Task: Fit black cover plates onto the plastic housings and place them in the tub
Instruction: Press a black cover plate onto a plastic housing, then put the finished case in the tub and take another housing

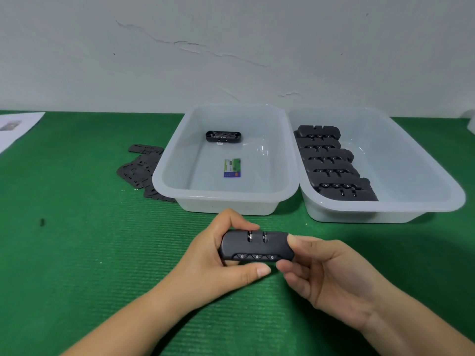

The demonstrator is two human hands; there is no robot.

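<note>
Green ribbed mat (84, 253), cracked white wall (205, 47); both hands (259, 263) gripping housing (257, 246).

A single wide-angle view from the person's head, looking forward and down across a green mat (102, 253). Both hands sit close beneath it, near the bottom centre. Two translucent tubs (167, 176) lie farther off, centre and right, and a pale wall (231, 47) fills the far upper half
</note>
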